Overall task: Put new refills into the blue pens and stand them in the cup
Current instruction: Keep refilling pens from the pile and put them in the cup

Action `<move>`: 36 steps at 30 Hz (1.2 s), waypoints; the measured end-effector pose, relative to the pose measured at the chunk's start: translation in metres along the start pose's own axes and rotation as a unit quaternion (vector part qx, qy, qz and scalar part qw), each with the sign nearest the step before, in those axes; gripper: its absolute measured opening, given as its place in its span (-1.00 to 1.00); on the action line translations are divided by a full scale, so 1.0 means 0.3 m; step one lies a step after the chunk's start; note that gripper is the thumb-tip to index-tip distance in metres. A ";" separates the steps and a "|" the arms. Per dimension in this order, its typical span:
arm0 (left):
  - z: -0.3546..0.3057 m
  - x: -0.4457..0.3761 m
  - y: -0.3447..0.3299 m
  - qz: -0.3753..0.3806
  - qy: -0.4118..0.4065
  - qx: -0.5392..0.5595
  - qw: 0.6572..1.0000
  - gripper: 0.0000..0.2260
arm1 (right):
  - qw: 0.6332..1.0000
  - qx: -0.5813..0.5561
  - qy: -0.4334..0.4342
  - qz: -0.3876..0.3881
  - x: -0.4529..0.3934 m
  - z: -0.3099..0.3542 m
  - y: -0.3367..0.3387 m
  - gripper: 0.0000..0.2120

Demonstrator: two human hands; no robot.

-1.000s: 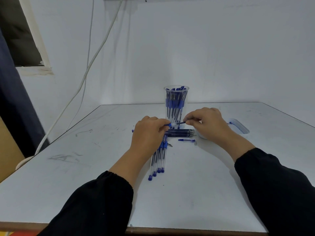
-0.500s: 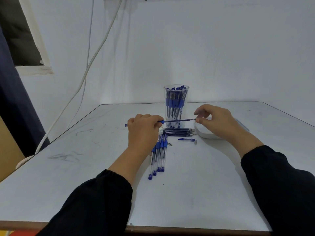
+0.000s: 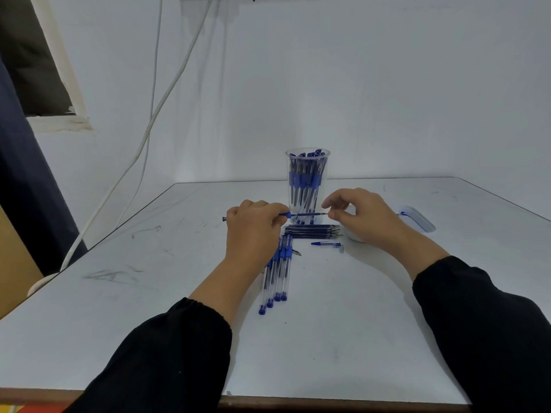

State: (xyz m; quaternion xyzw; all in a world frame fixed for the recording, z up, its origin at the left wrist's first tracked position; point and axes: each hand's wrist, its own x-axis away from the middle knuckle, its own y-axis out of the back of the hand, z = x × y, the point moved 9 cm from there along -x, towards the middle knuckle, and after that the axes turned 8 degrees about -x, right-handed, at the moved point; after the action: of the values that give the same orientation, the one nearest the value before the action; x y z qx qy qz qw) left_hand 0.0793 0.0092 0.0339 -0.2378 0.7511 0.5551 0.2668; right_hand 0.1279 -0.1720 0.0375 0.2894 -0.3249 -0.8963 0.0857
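Note:
My left hand (image 3: 253, 231) grips a blue pen barrel, whose blue end sticks out to the left of the fist. A thin dark refill (image 3: 308, 214) juts from the barrel to the right, and my right hand (image 3: 362, 217) pinches its far end. Behind them stands a clear cup (image 3: 307, 177) holding several blue pens. A bundle of loose refills (image 3: 313, 231) lies on the table below the hands. Several blue pens (image 3: 277, 275) lie side by side under my left wrist. A blue pen cap (image 3: 326, 243) lies to the right of them.
A clear box lid (image 3: 417, 219) and a white container (image 3: 353, 235), mostly hidden by my right hand, sit at the right. The white table (image 3: 149, 293) meets a wall at the back. White cables (image 3: 143, 144) hang down at the left.
My right hand drew the refill out to the right, away from the left hand, then stopped; the exposed refill is now much longer than a second ago.

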 end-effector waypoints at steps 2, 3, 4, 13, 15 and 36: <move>-0.006 0.001 -0.004 0.005 -0.005 0.003 1.000 -0.80 | 1.000 -0.017 0.005 0.002 0.003 0.008 -0.013 -0.80; -0.009 0.001 -0.005 0.006 -0.008 0.004 1.000 -0.80 | 1.000 -0.022 0.007 0.005 0.004 0.014 -0.019 -0.80; -0.013 0.002 -0.005 0.006 -0.013 0.005 1.000 -0.80 | 1.000 -0.025 0.011 0.008 0.004 0.020 -0.025 -0.80; -0.026 0.006 -0.008 0.009 -0.026 0.012 1.000 -0.80 | 0.997 -0.069 0.016 0.031 0.019 0.061 -0.050 -0.72; -0.027 0.007 -0.008 0.011 -0.025 0.010 1.000 -0.80 | 0.997 -0.067 0.002 0.030 0.017 0.054 -0.043 -0.75; -0.025 0.008 -0.010 0.012 -0.027 0.023 0.999 -0.79 | 0.984 0.070 -0.105 0.126 0.023 -0.028 -0.034 -0.95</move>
State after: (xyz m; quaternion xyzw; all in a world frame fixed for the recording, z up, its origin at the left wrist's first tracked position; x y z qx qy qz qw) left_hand 0.0785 0.0010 0.0321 -0.2076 0.7592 0.5467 0.2857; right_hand 0.1274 -0.1710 0.0227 0.1556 -0.4282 -0.8787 0.1428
